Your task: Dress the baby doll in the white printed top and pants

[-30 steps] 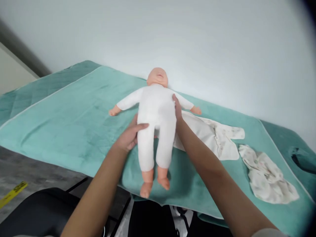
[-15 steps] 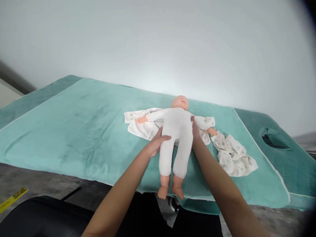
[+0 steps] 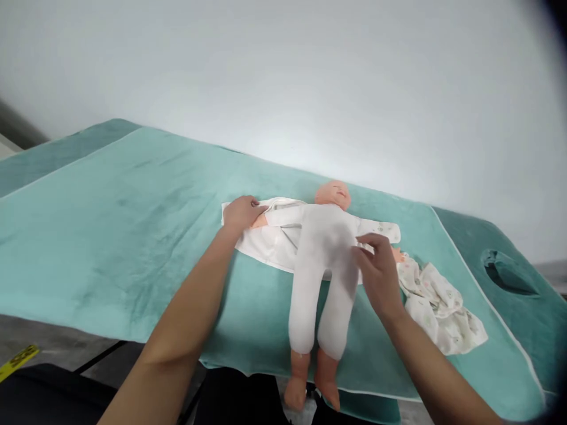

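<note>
A baby doll [image 3: 305,295] with a white cloth body lies on its back, its head towards the wall and its feet over the near table edge. Under it a white patterned baby shirt [image 3: 266,245] is spread open. My left hand [image 3: 243,213] is closed over the shirt's left sleeve beside the doll's hand; part of its grip is hidden. My right hand [image 3: 378,268] hovers by the doll's hip, fingers bent, a gap between thumb and forefinger, nothing seen in it.
Crumpled patterned baby clothing [image 3: 443,310] lies to the right of the doll. The green-covered massage table [image 3: 124,236] stands against a pale wall and has a face hole [image 3: 509,274] at its right end. A dark seat [image 3: 48,392] is at the lower left.
Both hands have let go of the doll. My left hand has moved up and left to the sleeve; my right hand has shifted right, off the doll's side. The doll appears lower in view.
</note>
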A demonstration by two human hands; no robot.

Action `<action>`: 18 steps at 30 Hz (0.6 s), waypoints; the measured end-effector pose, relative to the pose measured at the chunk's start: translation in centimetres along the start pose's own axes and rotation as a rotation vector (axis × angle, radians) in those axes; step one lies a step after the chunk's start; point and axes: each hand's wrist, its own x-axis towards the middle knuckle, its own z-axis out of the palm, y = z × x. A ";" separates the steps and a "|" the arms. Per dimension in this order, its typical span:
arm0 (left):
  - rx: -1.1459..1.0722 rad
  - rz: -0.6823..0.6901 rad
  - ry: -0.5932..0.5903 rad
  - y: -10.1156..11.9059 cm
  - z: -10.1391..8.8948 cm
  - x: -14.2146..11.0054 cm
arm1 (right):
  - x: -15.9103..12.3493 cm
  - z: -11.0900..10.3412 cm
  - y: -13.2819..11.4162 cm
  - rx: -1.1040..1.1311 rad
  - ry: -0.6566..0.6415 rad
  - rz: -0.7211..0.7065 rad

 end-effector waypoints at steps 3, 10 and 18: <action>-0.046 0.098 -0.075 -0.5 0.6 0.3 | 3.9 4.7 -3.4 -0.167 -0.321 -0.200; -0.653 0.188 -0.096 -1.2 0.1 -0.3 | 11.5 15.2 -3.0 -0.752 -0.840 -0.389; -1.160 -0.081 -0.076 -0.7 -2.3 -1.8 | 11.8 14.9 -1.4 -0.880 -0.793 -0.488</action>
